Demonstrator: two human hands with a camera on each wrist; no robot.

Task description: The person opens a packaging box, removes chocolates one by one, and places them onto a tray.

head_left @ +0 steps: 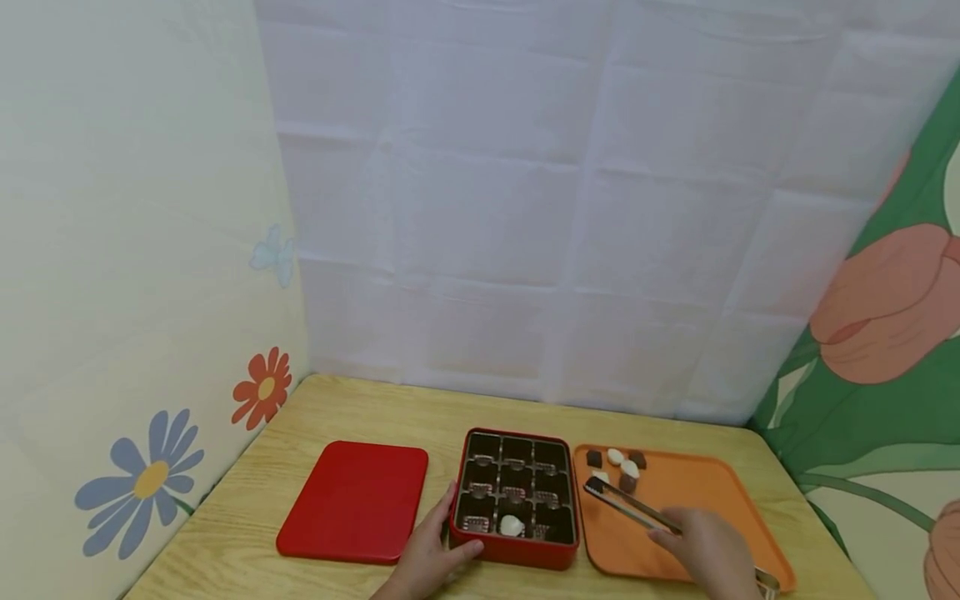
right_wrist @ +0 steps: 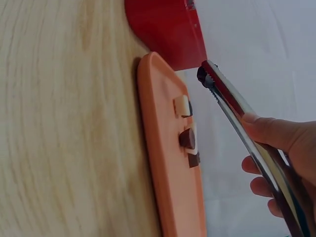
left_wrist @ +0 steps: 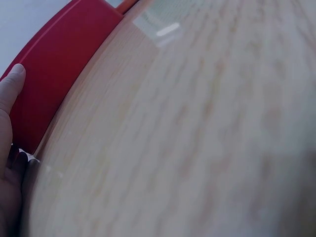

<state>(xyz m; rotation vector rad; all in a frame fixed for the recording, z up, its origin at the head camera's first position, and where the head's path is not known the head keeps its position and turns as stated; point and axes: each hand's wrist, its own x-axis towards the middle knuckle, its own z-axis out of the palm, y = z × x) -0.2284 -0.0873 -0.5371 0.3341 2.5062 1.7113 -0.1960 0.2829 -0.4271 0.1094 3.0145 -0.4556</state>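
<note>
My left hand holds the near left corner of a red box, its thumb along the front wall and its fingers at the left side. Inside, a dark tray is divided into several compartments, and a white chocolate sits in the front middle one. With my right hand I grip metal tongs over the orange tray. The tongs' jaws are close together near the tray's left edge, dark at the tips; I cannot tell whether they pinch a dark chocolate. Several brown and white chocolates lie at the tray's back left.
A flat red lid lies on the wooden table left of the box. The orange tray stands close along the box's right side. Behind the table hangs a white cloth, with flower-printed cloths at the sides.
</note>
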